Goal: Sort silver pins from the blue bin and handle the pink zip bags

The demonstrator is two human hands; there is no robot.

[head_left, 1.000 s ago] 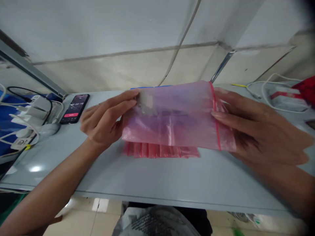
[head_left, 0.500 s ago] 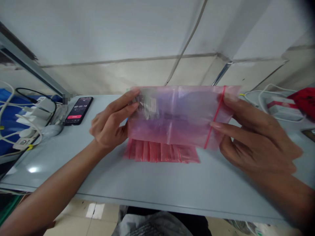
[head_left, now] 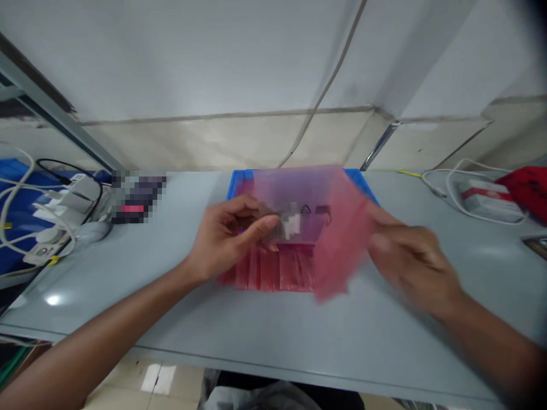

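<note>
My left hand (head_left: 228, 239) pinches a translucent pink plastic zip bag (head_left: 305, 191) near its middle, with the thumb lying across it. A small silvery item (head_left: 288, 226) shows through the bag beside my thumb. The bag's right part folds down toward my right hand (head_left: 410, 265), which is blurred by motion at its edge, so its grip cannot be made out. Below the bag, a blue plastic crate (head_left: 243, 185) holds a row of upright pink bags (head_left: 265, 270), partly hidden by my left hand and the held bag.
The crate stands on a pale grey-blue table (head_left: 128, 290). To the left are a pixelated phone (head_left: 139, 199), a white power strip with chargers (head_left: 70, 196) and cables. To the right are a white box (head_left: 487, 200), a white cable and red cloth (head_left: 525, 192).
Both hands have come lower and closer together. The bag's right end has folded inward, and the blue crate now shows behind it.
</note>
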